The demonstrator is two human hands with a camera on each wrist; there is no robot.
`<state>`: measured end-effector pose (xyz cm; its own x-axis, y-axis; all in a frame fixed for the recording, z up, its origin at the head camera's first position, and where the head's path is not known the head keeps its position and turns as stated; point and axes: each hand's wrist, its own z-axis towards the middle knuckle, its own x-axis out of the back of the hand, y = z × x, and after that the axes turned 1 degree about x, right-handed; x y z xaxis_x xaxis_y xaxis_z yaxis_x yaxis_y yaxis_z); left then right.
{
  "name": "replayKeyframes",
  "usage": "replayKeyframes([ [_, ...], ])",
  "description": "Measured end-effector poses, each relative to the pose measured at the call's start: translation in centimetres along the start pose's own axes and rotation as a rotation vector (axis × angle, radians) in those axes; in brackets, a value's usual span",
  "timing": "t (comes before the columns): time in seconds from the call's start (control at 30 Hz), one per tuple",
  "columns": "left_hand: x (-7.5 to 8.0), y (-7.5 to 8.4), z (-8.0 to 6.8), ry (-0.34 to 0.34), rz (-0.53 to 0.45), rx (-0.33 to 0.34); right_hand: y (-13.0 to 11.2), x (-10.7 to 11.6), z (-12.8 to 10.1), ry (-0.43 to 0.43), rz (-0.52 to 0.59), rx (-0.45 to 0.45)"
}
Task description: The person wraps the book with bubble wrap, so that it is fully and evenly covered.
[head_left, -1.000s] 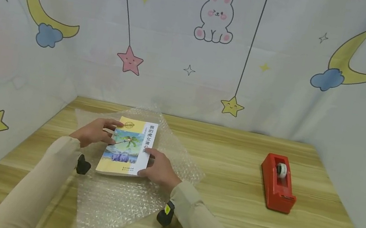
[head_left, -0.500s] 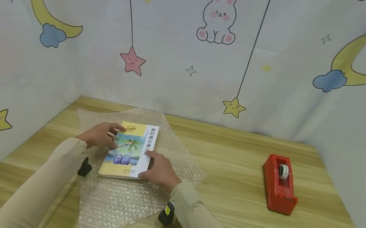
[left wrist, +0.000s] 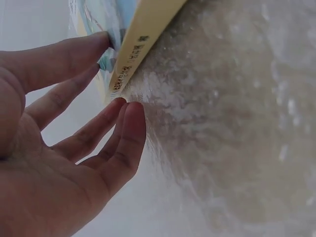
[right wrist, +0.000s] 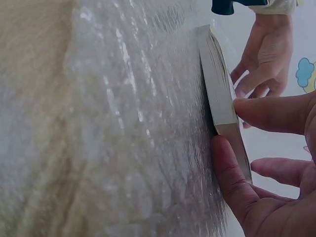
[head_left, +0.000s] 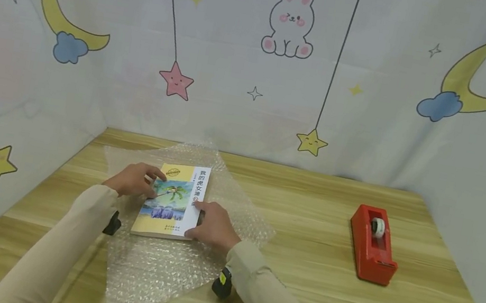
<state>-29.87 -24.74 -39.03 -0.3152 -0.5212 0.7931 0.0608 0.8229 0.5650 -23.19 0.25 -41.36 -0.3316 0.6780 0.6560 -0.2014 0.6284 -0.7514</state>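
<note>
Both hands (head_left: 134, 179) on book (head_left: 172, 201) (long axis front-to-back, slightly tilted).

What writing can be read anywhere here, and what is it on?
"我的虎女蒲公英" is my best reading of the vertical title on the book; the hand covers its last characters.
Round yellow emblem at the cover's top: text too small to read.
Small line at the cover's foot: too small to read.
Spine print in the left wrist view: blurred, unreadable.
Tape dispenser: no writing visible.
</note>
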Motion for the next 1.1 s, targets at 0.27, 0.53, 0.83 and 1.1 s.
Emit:
replayKeyframes([
  [0.27, 0.02, -0.61, 0.0, -0.013, -0.066, -0.022, 0.01, 0.05, 0.07, 0.012, -0.009, 0.005],
  [0.53, -0.17, -0.78, -0.16, -0.017, -0.034, -0.019, -0.13, -0.14, -0.1, 0.007, 0.012, -0.04],
  [0.83, -0.2, -0.26, -0.37, -0.014, -0.014, -0.027, -0.36, -0.22, 0.18, 0.005, -0.023, -0.046],
  [1.1, -0.54, -0.26, -0.27, 0.009, 0.024, -0.007, -0.85, 0.03, -0.18, 0.012, -0.064, 0.021],
])
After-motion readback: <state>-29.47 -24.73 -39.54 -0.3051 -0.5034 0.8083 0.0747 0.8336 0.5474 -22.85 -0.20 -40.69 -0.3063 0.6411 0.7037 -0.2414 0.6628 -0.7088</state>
